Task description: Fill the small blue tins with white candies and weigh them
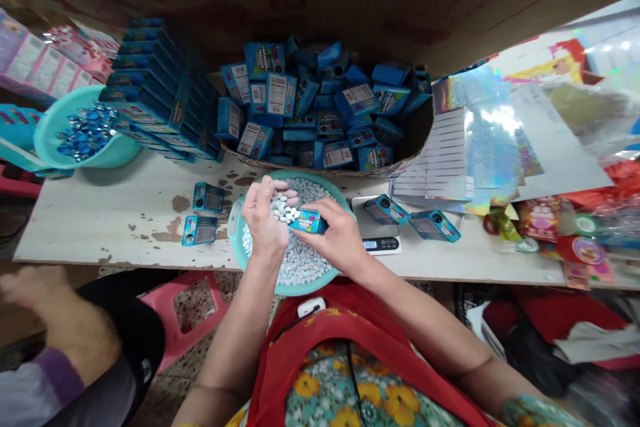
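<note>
Cupped over the turquoise basin (235, 230), my left hand (265, 220) holds a small heap of white candies (285, 211). More pale candies (305, 267) fill the basin below. My right hand (337, 233) grips a small blue candy box (309, 221), tilted with its end against the candies in my left palm. Just right of the basin is a digital scale (383, 245) with a lit display; a blue box (387, 209) lies on it, and another blue box (435, 225) lies beside it.
Behind the basin stands a carton (410, 163) heaped with blue boxes. Stacked blue boxes (160, 87) and a bowl of shiny blue pieces (120, 153) are at left, near two loose boxes (200, 230). Holographic sheets (500, 127) lie right. Another person's arm (75, 313) shows lower left.
</note>
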{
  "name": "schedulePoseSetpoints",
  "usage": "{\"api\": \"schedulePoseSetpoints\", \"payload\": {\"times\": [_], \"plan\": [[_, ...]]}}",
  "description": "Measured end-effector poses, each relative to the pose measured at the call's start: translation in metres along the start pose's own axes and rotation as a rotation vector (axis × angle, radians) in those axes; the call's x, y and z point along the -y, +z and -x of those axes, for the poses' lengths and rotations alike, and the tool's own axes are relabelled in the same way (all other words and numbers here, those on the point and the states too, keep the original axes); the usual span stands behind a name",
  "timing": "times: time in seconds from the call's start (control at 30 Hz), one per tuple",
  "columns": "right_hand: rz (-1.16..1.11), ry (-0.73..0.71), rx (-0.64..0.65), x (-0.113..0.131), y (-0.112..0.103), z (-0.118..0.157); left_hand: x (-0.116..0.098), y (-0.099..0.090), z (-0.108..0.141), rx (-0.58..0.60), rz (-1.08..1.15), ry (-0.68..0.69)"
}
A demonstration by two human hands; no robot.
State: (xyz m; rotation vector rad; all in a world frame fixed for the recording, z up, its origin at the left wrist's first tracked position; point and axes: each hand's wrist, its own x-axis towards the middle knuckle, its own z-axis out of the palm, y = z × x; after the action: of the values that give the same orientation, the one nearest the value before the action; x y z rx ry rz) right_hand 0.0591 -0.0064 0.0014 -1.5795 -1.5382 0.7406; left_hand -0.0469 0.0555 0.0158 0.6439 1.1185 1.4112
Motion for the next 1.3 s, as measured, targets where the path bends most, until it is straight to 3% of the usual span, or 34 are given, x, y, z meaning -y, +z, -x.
{"api": "schedulePoseSetpoints", "payload": {"times": [0.53,0.83,1.0,1.1,1.17,1.23,1.3], "plan": [[0.026,0.031,-0.002,-0.002,0.000,0.002,0.005,0.003,0.000,0.031,-0.053,0.074],[-0.106,0.043,-0.008,-0.008,0.011,0.000,0.007,0.001,-0.001,0.039,-0.036,0.100],[-0.273,0.017,-0.058,-0.015,0.005,0.007,-0.010,-0.011,-0.024,0.107,0.151,-0.142],[-0.323,0.011,-0.097,-0.016,-0.007,0.023,0.003,-0.029,-0.041,-0.050,0.111,-0.275],[-0.329,0.040,-0.103,-0.016,-0.014,0.037,0.021,-0.043,-0.046,-0.108,-0.048,-0.463],[-0.340,0.068,-0.089,-0.017,-0.019,0.049,0.037,-0.054,-0.045,-0.004,-0.184,-0.661],[-0.353,0.087,-0.077,-0.020,-0.023,0.059,0.046,-0.062,-0.039,0.110,-0.237,-0.737]]}}
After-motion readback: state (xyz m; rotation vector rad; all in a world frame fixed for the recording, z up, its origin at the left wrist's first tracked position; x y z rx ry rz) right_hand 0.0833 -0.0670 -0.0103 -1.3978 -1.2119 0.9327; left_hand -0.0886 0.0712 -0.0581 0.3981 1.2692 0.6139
